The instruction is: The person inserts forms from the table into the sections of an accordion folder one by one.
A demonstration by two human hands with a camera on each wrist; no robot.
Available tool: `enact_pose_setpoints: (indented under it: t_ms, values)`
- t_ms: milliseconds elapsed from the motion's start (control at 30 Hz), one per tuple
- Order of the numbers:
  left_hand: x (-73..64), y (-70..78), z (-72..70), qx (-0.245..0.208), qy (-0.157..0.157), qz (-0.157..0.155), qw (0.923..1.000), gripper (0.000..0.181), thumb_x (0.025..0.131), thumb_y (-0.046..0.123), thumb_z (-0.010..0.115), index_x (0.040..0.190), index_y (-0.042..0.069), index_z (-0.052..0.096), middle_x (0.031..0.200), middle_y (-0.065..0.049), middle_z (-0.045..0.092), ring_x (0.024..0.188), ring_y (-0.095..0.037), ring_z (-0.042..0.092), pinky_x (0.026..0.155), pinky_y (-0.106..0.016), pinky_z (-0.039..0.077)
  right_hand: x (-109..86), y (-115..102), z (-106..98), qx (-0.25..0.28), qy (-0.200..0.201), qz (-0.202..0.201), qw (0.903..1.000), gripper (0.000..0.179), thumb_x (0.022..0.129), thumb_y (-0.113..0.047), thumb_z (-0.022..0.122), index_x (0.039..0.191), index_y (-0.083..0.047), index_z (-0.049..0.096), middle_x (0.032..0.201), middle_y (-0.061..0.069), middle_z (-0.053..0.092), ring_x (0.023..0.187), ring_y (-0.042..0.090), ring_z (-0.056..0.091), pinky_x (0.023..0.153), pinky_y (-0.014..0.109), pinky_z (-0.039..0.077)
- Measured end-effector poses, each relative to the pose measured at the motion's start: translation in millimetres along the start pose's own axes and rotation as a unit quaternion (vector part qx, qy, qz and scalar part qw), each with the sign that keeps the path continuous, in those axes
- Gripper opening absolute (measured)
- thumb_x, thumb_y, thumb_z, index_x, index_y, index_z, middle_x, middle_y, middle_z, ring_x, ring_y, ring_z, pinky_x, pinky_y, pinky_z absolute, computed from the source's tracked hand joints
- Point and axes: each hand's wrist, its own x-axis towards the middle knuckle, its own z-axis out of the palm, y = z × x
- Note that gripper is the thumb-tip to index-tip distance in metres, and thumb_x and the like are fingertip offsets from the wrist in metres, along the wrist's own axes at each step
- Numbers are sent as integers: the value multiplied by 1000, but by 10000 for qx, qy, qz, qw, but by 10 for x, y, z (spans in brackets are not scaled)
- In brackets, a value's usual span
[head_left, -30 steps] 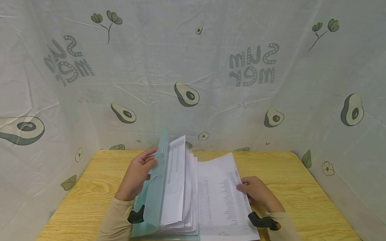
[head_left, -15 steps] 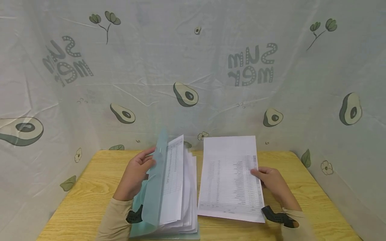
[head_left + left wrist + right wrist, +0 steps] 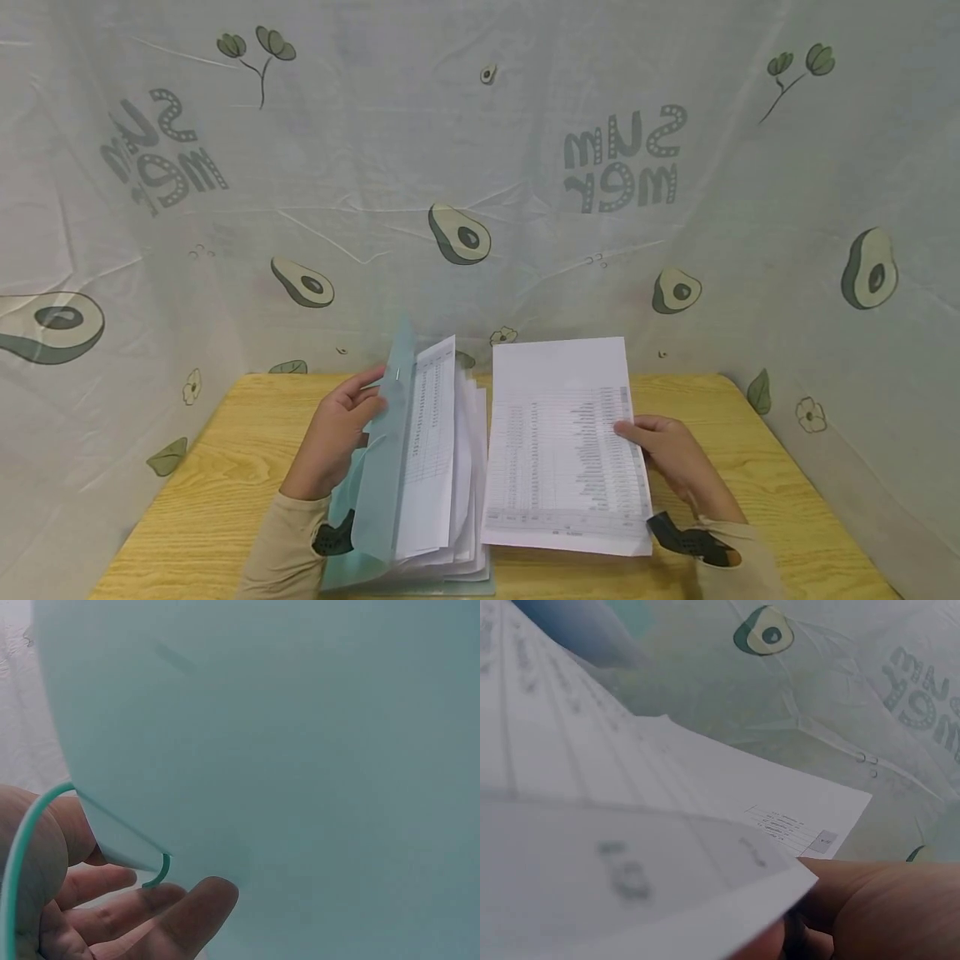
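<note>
A pale teal plastic folder [image 3: 384, 483] stands partly opened at left centre in the head view, its cover tilted up. My left hand [image 3: 336, 433] holds that cover by its left edge. In the left wrist view a green elastic cord [image 3: 16, 862] loops past the fingers [image 3: 195, 915] at the folder's edge. Inside the folder sits a stack of white papers [image 3: 431, 500], its front page printed with a table. To the right, my right hand [image 3: 678, 462] pinches a printed table sheet [image 3: 558, 467] at its right edge, thumb on the front. The sheet is tilted up, its left edge beside the stack.
A wood-grain table [image 3: 765, 500] lies under everything. Behind it and along both sides hangs a pale curtain [image 3: 360, 150] printed with avocados and lettering. Black wrist straps [image 3: 333, 533] sit over both beige sleeves [image 3: 281, 554].
The right hand has drawn the printed sheet away from the folder's right side and raised it, then shifted it slightly left. The left hand and folder have stayed nearly still.
</note>
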Motion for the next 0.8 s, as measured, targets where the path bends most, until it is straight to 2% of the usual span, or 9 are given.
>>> enact_pose_setpoints:
  t_ms: [467,800]
  values:
    - [2,-10,-18,-46,19,62,10000,49,105,9,54,153,12,49,139,-20,63,107,-22,65,77,-37,57,-50,-146,230,-164,-97,-286,9994,41,104,-22,64,126,12,64,108,18,75,84,26,74,70,35,60]
    - [0,-6,-7,-62,45,32,10000,49,104,8,55,153,12,49,139,-21,62,106,-21,66,76,-36,57,-42,-143,348,-101,-77,-160,9998,38,103,-19,64,124,13,65,106,18,75,84,27,74,70,35,60]
